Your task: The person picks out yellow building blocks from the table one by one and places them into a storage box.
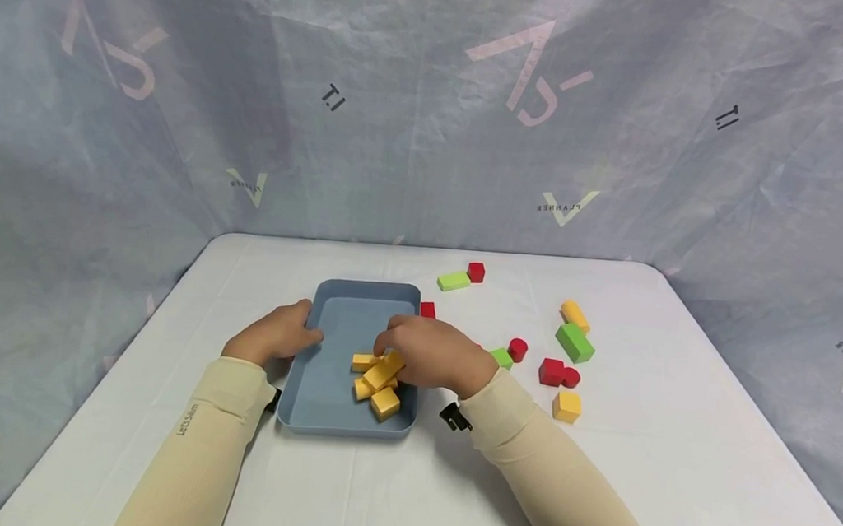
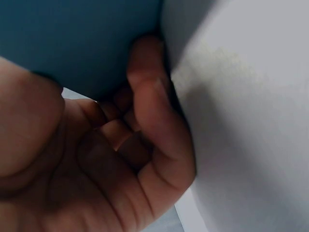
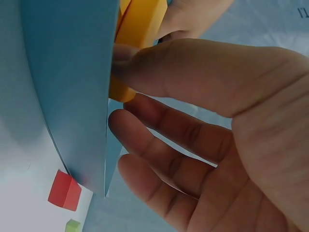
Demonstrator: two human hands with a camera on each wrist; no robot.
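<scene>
A grey-blue rectangular tray (image 1: 338,322) lies on the table with several yellow blocks in its right half. My left hand (image 1: 278,333) grips the tray's left side, thumb over the rim. In the left wrist view its fingers (image 2: 161,116) curl against the outer wall, low at the tabletop. My right hand (image 1: 432,355) reaches over the right rim and pinches a yellow block (image 1: 385,370) on top of the pile. In the right wrist view the thumb (image 3: 178,67) presses on a yellow block (image 3: 120,92), partly hidden by the tray wall; the other fingers are loosely bent.
Right of the tray lie loose blocks: a red cube (image 1: 476,272), a light green block (image 1: 453,281), a yellow cylinder (image 1: 575,315), a green block (image 1: 574,343), a red cylinder (image 1: 518,350) and a yellow cube (image 1: 567,407). A grey printed cloth (image 1: 417,130) hangs behind the table.
</scene>
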